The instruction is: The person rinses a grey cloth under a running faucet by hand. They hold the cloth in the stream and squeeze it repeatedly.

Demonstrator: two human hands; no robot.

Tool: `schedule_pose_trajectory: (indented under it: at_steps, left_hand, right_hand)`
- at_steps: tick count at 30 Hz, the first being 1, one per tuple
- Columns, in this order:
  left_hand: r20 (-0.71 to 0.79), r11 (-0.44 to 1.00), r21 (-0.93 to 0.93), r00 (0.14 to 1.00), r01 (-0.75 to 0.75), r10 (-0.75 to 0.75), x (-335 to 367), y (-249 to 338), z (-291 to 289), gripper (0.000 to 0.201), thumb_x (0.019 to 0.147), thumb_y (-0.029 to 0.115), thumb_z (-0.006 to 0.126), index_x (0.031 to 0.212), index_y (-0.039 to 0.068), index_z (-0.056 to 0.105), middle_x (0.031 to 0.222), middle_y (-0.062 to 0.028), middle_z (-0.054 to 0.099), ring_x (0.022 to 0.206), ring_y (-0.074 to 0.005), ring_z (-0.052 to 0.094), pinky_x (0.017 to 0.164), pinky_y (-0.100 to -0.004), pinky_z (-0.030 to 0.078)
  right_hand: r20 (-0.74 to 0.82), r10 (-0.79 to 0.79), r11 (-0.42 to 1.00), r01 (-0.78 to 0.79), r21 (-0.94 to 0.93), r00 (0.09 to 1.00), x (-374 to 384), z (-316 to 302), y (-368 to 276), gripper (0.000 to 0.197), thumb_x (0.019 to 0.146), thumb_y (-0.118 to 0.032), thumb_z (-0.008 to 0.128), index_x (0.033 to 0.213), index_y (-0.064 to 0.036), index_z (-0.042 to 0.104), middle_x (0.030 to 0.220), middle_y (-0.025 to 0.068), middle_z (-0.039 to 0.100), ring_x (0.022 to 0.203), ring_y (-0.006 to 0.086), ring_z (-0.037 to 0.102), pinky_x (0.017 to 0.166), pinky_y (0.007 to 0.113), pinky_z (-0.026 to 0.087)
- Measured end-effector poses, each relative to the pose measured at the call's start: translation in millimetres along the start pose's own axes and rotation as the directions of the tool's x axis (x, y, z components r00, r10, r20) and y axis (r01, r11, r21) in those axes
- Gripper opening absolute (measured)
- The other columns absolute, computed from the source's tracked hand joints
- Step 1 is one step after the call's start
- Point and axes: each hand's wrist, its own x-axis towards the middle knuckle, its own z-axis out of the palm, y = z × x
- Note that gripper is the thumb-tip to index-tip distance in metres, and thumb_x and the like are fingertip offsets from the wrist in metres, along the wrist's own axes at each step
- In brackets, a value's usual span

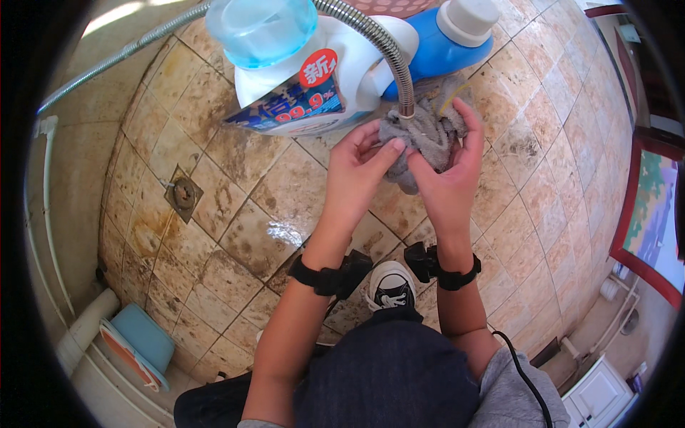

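Observation:
A crumpled grey cloth (429, 137) is bunched between my two hands. My left hand (355, 165) grips its left side, with the thumb on top and the fingers curled under. On the right side, my right hand (454, 178) presses its thumb in and wraps its fingers around the far edge. The flexible metal hose (382, 46) arches down from above, and its end meets the cloth. Whether the cloth wraps around the hose end or lies behind it, I cannot tell. Just beyond my hands stands a large white bottle (342, 64) with a translucent blue cap (264, 28).
A blue bottle (446, 53) with a white cap is behind the white one, near a pink basket (385, 6). The tiled floor (250, 235) is stained brown. A drain (183, 192) lies left; a blue basin (143, 339) leans by pipes at lower left. My shoe (392, 287) is below my hands.

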Motion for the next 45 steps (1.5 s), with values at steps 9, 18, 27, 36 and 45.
schedule_pose_trajectory:
  at_steps: [9,18,27,36,45]
  left_hand:
    - [-0.028,0.999,0.037,1.0,0.002,-0.001,-3.6,7.0,8.8,0.049,0.086,0.01,0.072,0.127,-0.009,0.051,0.11,-0.0107,0.065,0.095,-0.0118,0.062,0.082,-0.0254,0.052]
    - [-0.027,0.999,0.008,0.999,0.034,-0.034,-0.8,13.8,6.4,0.044,0.088,0.013,0.07,0.124,-0.009,0.056,0.108,-0.0081,0.065,0.094,-0.0091,0.06,0.082,-0.0236,0.05]
    - [-0.131,0.968,0.142,0.973,0.208,-0.19,0.8,5.5,-4.1,0.038,0.097,0.022,0.058,0.126,-0.003,0.058,0.105,-0.0058,0.066,0.086,-0.0078,0.06,0.077,-0.0227,0.049]
    - [-0.122,0.982,-0.027,0.975,0.186,-0.188,-1.3,-6.7,-12.6,0.03,0.098,0.025,0.056,0.117,0.002,0.061,0.099,-0.0026,0.065,0.087,-0.0098,0.061,0.077,-0.025,0.05]
    - [-0.103,0.993,0.062,0.991,0.096,-0.089,-1.6,-2.8,-4.6,0.036,0.088,0.017,0.071,0.114,-0.003,0.057,0.1,-0.0069,0.064,0.086,-0.0089,0.059,0.073,-0.023,0.049]
  right_hand:
    - [0.014,-0.06,0.974,0.062,-0.216,0.998,1.5,0.1,11.8,0.071,0.071,-0.001,0.07,0.136,-0.0036,0.041,0.124,0.0157,0.046,0.117,0.0291,0.049,0.099,0.038,0.041]
    - [0.049,-0.039,0.972,0.05,-0.231,0.998,5.6,6.3,8.0,0.077,0.071,-0.002,0.07,0.141,-0.0038,0.037,0.127,0.0186,0.044,0.121,0.0319,0.047,0.101,0.039,0.041]
    - [0.072,0.058,0.991,-0.049,-0.122,0.996,9.0,-4.6,9.9,0.082,0.073,0.009,0.068,0.145,-0.0002,0.029,0.125,0.0151,0.054,0.108,0.0201,0.06,0.092,0.031,0.051]
    - [-0.002,0.203,0.974,-0.201,0.105,0.979,13.0,-19.1,1.8,0.07,0.075,0.008,0.067,0.139,0.0027,0.039,0.122,0.0148,0.055,0.106,0.0198,0.06,0.088,0.031,0.051]
    - [0.058,0.154,0.983,-0.159,0.093,0.986,12.7,-17.8,-0.4,0.071,0.073,0.01,0.068,0.138,0.0045,0.04,0.123,0.0146,0.055,0.111,0.0199,0.058,0.092,0.032,0.051]
